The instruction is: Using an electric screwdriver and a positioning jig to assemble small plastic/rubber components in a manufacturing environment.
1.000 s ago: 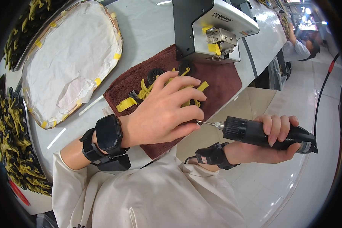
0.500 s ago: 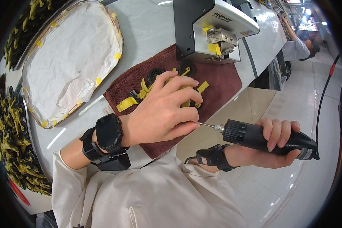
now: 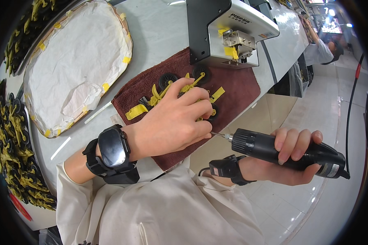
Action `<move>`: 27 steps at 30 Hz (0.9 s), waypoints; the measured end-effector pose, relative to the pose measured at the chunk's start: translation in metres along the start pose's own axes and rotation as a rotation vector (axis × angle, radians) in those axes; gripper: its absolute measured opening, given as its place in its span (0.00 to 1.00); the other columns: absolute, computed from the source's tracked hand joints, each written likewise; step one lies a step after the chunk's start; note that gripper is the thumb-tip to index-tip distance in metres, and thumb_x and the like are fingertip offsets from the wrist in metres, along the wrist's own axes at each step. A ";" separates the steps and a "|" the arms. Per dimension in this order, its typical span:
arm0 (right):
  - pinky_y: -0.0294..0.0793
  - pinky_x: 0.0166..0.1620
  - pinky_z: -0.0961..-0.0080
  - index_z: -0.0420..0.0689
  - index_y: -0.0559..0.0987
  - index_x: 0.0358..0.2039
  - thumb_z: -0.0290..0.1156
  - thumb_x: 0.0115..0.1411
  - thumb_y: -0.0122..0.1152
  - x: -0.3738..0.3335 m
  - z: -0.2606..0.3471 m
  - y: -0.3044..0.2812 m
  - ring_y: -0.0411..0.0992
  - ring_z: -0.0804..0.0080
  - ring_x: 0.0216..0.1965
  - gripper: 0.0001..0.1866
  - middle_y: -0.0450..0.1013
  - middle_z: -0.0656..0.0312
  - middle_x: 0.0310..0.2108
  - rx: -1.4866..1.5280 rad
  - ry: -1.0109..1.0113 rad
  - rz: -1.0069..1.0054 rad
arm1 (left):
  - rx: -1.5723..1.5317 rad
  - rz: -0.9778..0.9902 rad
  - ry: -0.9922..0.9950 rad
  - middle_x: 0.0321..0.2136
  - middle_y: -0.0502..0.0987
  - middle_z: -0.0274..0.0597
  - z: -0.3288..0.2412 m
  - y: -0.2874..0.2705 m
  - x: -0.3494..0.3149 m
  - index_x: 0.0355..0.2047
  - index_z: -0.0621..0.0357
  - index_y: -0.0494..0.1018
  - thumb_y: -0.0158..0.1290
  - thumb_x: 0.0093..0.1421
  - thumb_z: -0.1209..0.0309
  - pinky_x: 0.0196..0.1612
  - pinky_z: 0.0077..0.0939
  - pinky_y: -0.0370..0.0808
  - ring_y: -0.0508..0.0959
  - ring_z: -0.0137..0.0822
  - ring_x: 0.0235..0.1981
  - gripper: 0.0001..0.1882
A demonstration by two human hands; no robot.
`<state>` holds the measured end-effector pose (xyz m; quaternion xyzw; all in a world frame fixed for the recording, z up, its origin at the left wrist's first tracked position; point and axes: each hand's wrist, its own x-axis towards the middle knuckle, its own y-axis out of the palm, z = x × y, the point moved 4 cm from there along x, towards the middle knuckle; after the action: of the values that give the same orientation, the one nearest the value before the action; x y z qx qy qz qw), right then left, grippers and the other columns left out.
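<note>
In the head view, the left hand (image 3: 173, 120) lay palm down on a dark red terry cloth (image 3: 237, 87) spread over the grey worktable (image 3: 159, 32), its fingers closed together over a small yellow plastic toy vehicle with black wheels (image 3: 190, 87); how firmly they pinched it could not be told. The toy sat on the cloth, just in front of a grey and black benchtop machine (image 3: 229, 28). A black smartwatch (image 3: 111, 147) sat on the left wrist.

The right hand (image 3: 286, 157) was clamped around a black corded electric screwdriver (image 3: 286, 151), held level off the table edge. Its thin metal bit (image 3: 221, 135) pointed left and met the left hand's fingertips, where the toy's underside was hidden.

Left of the cloth lay an oval tray lined with white paper and yellow tape (image 3: 73, 69). Along the far left rim, 2 heaps of yellow and black toy parts (image 3: 12, 155) were piled. Another person in a pale sleeve (image 3: 319, 51) stood further along the bench, well apart.
</note>
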<state>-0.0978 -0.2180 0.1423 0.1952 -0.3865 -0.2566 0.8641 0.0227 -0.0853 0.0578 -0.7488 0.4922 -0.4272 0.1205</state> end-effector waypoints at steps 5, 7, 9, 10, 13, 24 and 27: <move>0.65 0.27 0.68 0.37 0.59 0.49 0.43 0.60 0.50 -0.007 -0.006 0.005 0.64 0.70 0.17 0.26 0.63 0.60 0.24 -0.115 -0.071 -0.037 | 0.103 0.089 -0.126 0.44 0.69 0.39 0.006 -0.001 0.001 0.39 0.50 0.73 0.62 0.45 0.61 0.56 0.52 0.57 0.65 0.45 0.53 0.20; 0.62 0.27 0.72 0.37 0.62 0.44 0.41 0.55 0.54 -0.007 -0.011 0.009 0.61 0.73 0.17 0.24 0.61 0.62 0.21 -0.349 -0.024 -0.028 | 0.210 0.095 -0.209 0.54 0.63 0.43 0.011 0.001 -0.004 0.50 0.46 0.69 0.61 0.45 0.55 0.58 0.53 0.55 0.58 0.47 0.59 0.31; 0.62 0.26 0.72 0.37 0.62 0.45 0.43 0.55 0.53 -0.007 -0.017 0.011 0.62 0.73 0.16 0.24 0.62 0.62 0.20 -0.401 -0.029 0.007 | 0.236 0.131 -0.245 0.58 0.60 0.46 0.015 0.008 -0.005 0.53 0.47 0.67 0.62 0.44 0.53 0.60 0.53 0.53 0.55 0.48 0.62 0.35; 0.63 0.26 0.72 0.37 0.62 0.46 0.43 0.56 0.52 -0.007 -0.021 0.014 0.62 0.73 0.16 0.25 0.63 0.62 0.20 -0.438 -0.038 0.038 | 0.267 0.150 -0.243 0.58 0.61 0.46 0.018 0.011 -0.005 0.52 0.48 0.67 0.62 0.44 0.54 0.60 0.52 0.53 0.56 0.48 0.62 0.34; 0.64 0.25 0.72 0.37 0.62 0.47 0.45 0.57 0.49 -0.011 -0.028 0.015 0.63 0.71 0.15 0.26 0.65 0.61 0.20 -0.502 -0.070 0.098 | 0.295 0.179 -0.249 0.57 0.61 0.45 0.022 0.019 -0.007 0.52 0.49 0.68 0.62 0.44 0.54 0.60 0.51 0.54 0.57 0.48 0.61 0.34; 0.71 0.24 0.67 0.36 0.58 0.44 0.34 0.53 0.62 -0.018 -0.054 0.021 0.68 0.66 0.17 0.27 0.69 0.53 0.22 -0.511 -0.002 0.075 | 0.319 0.116 -0.323 0.53 0.64 0.48 0.015 0.025 -0.004 0.49 0.51 0.69 0.64 0.39 0.58 0.58 0.52 0.56 0.59 0.49 0.59 0.34; 0.71 0.24 0.68 0.36 0.59 0.43 0.29 0.51 0.62 -0.018 -0.058 0.023 0.67 0.66 0.17 0.25 0.69 0.52 0.22 -0.459 0.003 0.103 | 0.335 0.104 -0.338 0.53 0.65 0.48 0.015 0.027 -0.005 0.48 0.51 0.69 0.65 0.38 0.60 0.58 0.52 0.57 0.60 0.48 0.59 0.34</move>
<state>-0.0568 -0.1811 0.1080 -0.0260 -0.3262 -0.2928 0.8985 0.0163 -0.0982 0.0295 -0.7530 0.4251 -0.3648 0.3452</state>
